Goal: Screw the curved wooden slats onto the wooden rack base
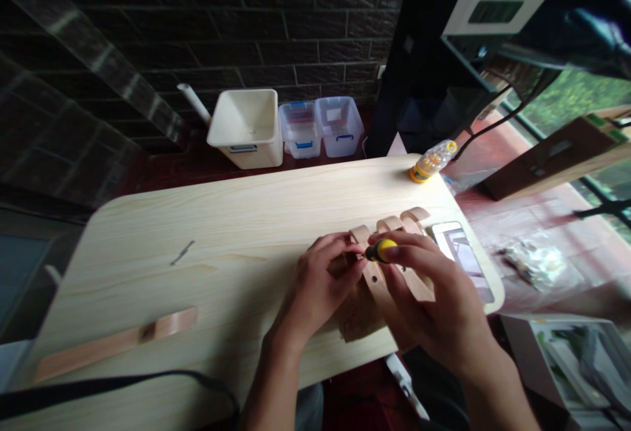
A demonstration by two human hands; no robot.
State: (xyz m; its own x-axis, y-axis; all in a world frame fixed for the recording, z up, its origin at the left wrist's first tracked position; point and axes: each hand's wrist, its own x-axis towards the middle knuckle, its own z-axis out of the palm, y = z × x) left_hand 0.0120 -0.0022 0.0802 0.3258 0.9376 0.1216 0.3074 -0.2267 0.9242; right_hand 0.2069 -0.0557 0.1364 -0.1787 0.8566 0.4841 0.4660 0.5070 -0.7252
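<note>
Pale table (236, 221), rounded corners, dark brick wall (276, 30) behind. White bin (249, 119) and two clear tubs (340, 148) on the floor past its far edge. Bottle (432, 161) and phone (463, 257) at the right end; loose strip (113, 349) at left. Curled wood (377, 290) sits right of centre, toward the near edge. Right hand (444, 286) curled around the screwdriver (379, 251), tip leftward. Left hand (315, 286): thumb and fingertips narrowed beside that tip; can't tell what's pinched.

Home-like rm w/ tbl (236, 214), bins (256, 155)
</note>
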